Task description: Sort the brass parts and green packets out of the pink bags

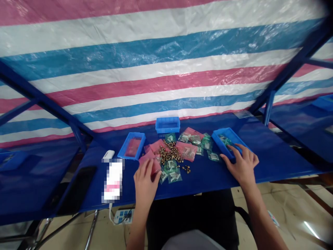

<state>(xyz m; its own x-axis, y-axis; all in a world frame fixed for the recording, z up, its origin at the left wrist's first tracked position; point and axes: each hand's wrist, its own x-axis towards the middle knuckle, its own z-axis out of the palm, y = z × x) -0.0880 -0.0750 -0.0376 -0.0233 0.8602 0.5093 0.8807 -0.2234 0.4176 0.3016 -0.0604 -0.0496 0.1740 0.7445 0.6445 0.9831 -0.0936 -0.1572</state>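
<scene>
My left hand (145,180) lies flat with fingers stretched, resting on a pink plastic bag (149,158) beside a heap of small brass parts (170,154). My right hand (241,165) rests spread on the near rim of a blue tray (220,140) at the right. Small green bags (171,172) lie in front of the heap, and more pink and green bags (192,142) lie behind it. Neither hand grips anything that I can see.
A blue tray holding pink bags (131,146) stands left of the heap, another blue tray (168,125) at the back. A black phone (80,184) and a white item (113,178) lie at the left. A striped tarp hangs behind the blue table (273,152). A power strip (123,216) lies on the floor.
</scene>
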